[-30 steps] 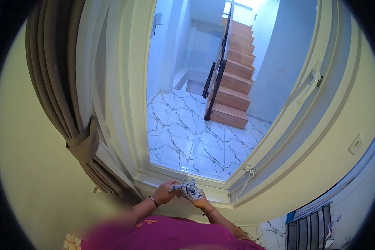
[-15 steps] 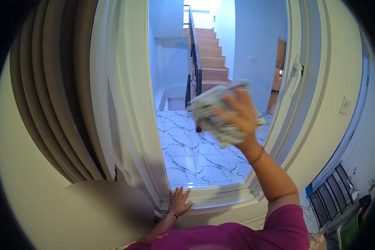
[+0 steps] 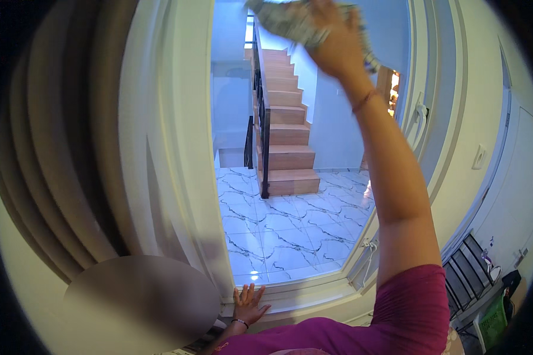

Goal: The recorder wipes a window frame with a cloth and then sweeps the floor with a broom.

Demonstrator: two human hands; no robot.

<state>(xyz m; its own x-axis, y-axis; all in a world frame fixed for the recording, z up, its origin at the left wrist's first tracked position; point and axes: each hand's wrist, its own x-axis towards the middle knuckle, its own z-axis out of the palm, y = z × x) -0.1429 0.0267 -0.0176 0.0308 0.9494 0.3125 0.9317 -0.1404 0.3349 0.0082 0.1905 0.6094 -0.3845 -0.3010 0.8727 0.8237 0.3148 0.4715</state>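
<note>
High up against the window glass (image 3: 290, 225), my right hand (image 3: 337, 44) presses a crumpled grey-and-white patterned cloth (image 3: 284, 21). The cloth spreads out on both sides of my fingers, and the top of the picture cuts off part of my hand. My right arm is stretched upward. Down at the lower left corner of the frame, my left hand (image 3: 250, 305) rests on the white window sill (image 3: 296, 299) with its fingers spread and nothing in them.
Brown curtains (image 3: 71, 118) hang to the left of the white frame. A blurred rounded shape (image 3: 142, 302) fills the lower left. On the right are a white window handle (image 3: 420, 121), a wall switch (image 3: 478, 157) and a black rack (image 3: 471, 275). Wooden stairs (image 3: 284, 130) show through the glass.
My right hand has moved up the glass with the cloth, from mid-height to the top of the picture. My left hand stays on the sill. The view has shifted slightly.
</note>
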